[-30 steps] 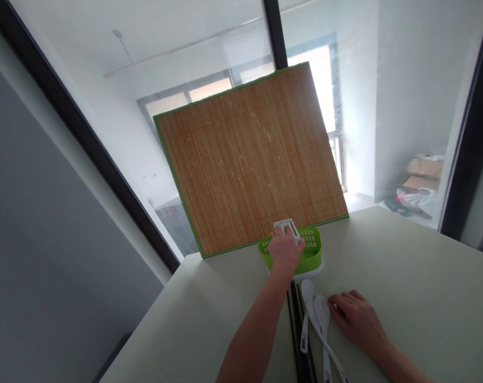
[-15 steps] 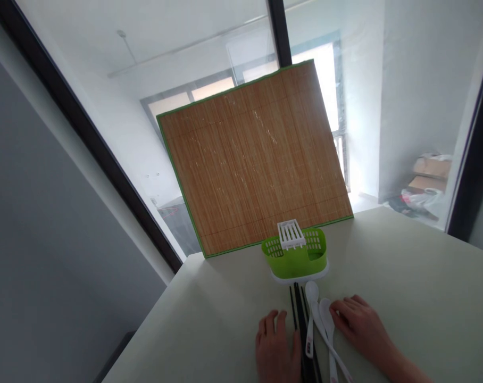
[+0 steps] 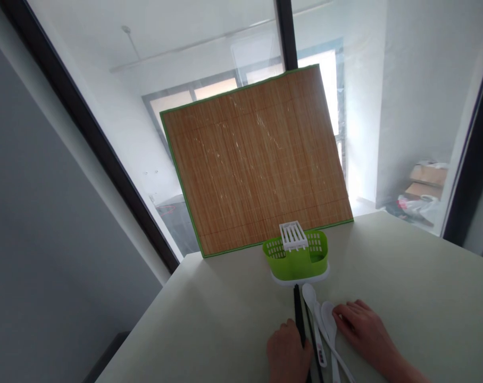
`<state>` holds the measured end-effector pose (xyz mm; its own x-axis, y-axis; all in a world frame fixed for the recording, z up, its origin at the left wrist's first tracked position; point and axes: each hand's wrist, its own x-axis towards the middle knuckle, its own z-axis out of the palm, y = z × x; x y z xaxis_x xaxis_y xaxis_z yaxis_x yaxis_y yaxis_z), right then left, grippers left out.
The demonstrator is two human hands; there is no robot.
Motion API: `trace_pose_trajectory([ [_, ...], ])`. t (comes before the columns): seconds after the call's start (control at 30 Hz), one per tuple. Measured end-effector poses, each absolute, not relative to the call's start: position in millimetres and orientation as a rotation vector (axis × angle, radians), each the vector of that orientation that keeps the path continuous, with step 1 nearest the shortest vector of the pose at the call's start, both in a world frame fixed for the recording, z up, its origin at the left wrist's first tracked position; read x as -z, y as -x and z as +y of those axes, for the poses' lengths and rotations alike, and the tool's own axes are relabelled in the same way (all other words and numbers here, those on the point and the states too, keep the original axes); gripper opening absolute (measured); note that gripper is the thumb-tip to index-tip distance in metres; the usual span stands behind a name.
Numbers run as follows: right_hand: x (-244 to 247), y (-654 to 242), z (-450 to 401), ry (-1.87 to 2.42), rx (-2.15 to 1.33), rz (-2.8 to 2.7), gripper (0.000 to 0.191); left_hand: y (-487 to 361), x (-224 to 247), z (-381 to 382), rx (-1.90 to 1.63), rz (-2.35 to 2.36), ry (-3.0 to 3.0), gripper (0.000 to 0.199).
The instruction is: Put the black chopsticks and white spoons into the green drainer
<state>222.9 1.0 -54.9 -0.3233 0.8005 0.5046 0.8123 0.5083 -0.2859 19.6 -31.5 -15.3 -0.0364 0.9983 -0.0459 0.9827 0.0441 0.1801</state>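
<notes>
Black chopsticks [image 3: 298,308] lie in a bundle on the table, pointing toward the basket. My left hand [image 3: 288,351] is closed around their middle, thumb on the right side. One dark stick [image 3: 314,335] lies outside that grip, just right of it. Beside it are several white spoons [image 3: 309,293], their handles crossing. My right hand [image 3: 363,325] rests on the table with curled fingers, its thumb and fingertips pinched at the bowl rim of the rightmost white spoon [image 3: 328,314]. Beyond the utensils stands a green basket [image 3: 295,264] with a white base.
A slatted white rack [image 3: 293,235] sits across the basket's top. Behind it a bamboo mat [image 3: 253,165] with green edging leans against the glass. The pale table [image 3: 225,314] ends at a left edge and along the glass. Boxes [image 3: 427,178] show beyond the glass.
My left hand has gone from spread fingers beside the chopsticks to closed around them, and the chopsticks are drawn closer together. The right hand stays by the spoon. The view has shifted slightly.
</notes>
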Motion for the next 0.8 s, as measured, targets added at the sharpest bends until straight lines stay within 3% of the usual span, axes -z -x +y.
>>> trace_pose_trajectory([
  [0.57,57,-217,-3,1.202,0.071,-2.208,0.017,-18,18,-15,0.048,2.171,-2.000,0.044],
  [0.8,45,-212,-4,1.118,0.118,-2.226,0.015,-3,16,-18,0.013,2.089,-1.985,0.030],
])
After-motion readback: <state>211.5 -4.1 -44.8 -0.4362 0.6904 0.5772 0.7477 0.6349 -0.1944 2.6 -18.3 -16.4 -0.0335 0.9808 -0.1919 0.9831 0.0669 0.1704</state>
